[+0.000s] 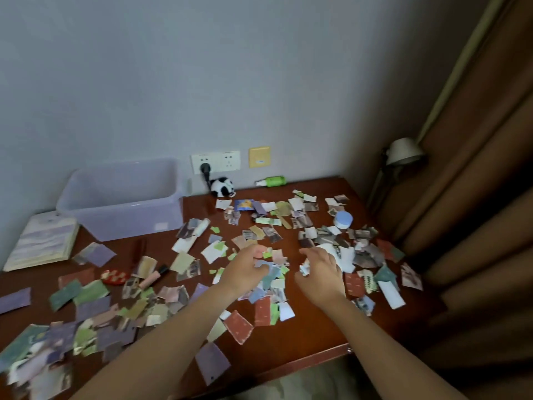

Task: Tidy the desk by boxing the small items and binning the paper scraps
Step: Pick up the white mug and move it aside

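Left hand (245, 271), right hand (321, 277) grip scraps (304, 269) over desk (313, 336)

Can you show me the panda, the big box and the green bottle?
panda (219, 188): head view, on its white body.
big box (129, 219): head view, on its front wall.
green bottle (275, 181): head view, on its green body.

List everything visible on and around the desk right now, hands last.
paper scraps: many, mixed colours, strewn across the desk
storage box: one, translucent, back left
book: one, pale, left of the box
panda toy: one, black and white, back by the wall
bottle: one, green, lying at the back
jar: one, blue lid, right side
tube: one, pink, left of centre
lamp: one, white, beyond the right edge
left hand, right hand: each gripping scraps, centre
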`<state>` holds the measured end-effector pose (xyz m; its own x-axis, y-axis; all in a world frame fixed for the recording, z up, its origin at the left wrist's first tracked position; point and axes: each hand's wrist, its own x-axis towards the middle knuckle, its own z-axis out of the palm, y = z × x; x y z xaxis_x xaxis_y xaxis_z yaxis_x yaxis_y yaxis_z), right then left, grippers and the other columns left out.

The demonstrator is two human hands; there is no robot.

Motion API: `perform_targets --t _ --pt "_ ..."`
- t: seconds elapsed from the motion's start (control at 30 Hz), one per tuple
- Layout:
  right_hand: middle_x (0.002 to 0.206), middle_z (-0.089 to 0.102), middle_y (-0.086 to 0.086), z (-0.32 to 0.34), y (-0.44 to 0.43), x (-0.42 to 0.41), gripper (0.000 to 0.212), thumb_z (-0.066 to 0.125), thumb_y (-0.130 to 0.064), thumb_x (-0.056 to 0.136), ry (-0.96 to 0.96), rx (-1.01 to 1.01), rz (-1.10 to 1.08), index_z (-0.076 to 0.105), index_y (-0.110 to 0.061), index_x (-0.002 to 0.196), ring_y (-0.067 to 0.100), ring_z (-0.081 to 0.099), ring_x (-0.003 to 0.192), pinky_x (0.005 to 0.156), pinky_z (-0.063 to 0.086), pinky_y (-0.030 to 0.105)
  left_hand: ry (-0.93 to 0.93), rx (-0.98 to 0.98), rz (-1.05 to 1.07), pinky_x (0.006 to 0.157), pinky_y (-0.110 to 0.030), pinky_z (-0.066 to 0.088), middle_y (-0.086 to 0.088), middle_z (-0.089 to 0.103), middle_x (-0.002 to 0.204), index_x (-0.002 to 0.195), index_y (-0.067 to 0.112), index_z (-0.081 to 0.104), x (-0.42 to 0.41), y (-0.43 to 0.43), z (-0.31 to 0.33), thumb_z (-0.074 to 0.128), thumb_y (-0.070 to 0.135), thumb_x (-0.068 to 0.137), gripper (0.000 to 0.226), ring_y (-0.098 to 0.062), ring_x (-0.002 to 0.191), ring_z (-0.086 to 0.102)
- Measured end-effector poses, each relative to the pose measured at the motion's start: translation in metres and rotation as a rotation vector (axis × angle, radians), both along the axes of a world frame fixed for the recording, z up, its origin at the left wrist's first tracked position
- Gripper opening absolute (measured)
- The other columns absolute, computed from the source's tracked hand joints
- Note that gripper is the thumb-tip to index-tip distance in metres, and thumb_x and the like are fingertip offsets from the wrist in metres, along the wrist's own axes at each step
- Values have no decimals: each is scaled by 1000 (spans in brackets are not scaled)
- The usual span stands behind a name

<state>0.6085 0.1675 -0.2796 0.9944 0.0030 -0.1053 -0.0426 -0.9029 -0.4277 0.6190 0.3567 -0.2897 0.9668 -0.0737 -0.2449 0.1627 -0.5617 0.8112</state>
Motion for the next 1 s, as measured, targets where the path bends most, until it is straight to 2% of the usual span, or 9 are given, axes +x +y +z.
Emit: perform_targets --t 0.17,0.23,0.43,0.67,0.77,0.9,1.0 --pt "152 31 -4 -1 -70 1 61 58 -34 86 47 -41 -10 38 -31 144 22 24 142 114 22 43 -72 116 -86 99 -24 41 3 50 139 137 24 46 4 -66 -3 61 26 91 48 -12 127 49" --pt "154 29 -4 -2 -90 5 62 58 -36 88 57 -74 -7 36 -31 146 22 22 143 115 20 44 -82 159 -112 104 -29 41 2 47 143 140 25 44 6 -86 -6 61 28 91 52 -12 130 47" --pt "155 28 -2 -14 -127 15 65 59 -39 89 98 -147 20 33 -30 147 23 17 145 119 17 47 -66 308 -161 103 -35 45 0 43 145 143 25 40 14 -123 -10 62 28 89 57 -17 129 48" --pt "154 32 -1 -34 -136 49 65 61 -35 87 194 -129 19 33 -28 146 24 20 145 119 14 50 53 334 -170 107 -38 42 -1 38 151 146 24 34 45 -133 -27 62 31 89 64 -19 134 43" --pt "151 38 0 -42 -136 68 62 61 -34 89 257 -106 -8 35 -27 145 25 26 142 119 18 51 153 296 -158 109 -42 39 -4 36 152 149 22 28 63 -141 -41 63 37 90 71 -22 136 41" --pt "150 42 8 -53 -134 94 56 56 -19 93 390 152 -62 37 -21 146 30 41 134 109 39 45 335 158 -64 107 -38 38 -7 36 152 150 17 24 89 -153 -60 62 42 90 75 -25 137 41" --pt "149 43 8 -63 -136 114 55 51 -10 94 463 247 -76 37 -21 146 31 46 129 101 45 38 446 51 30 103 -35 40 -8 42 148 148 12 27 105 -156 -72 64 49 88 79 -26 132 46"
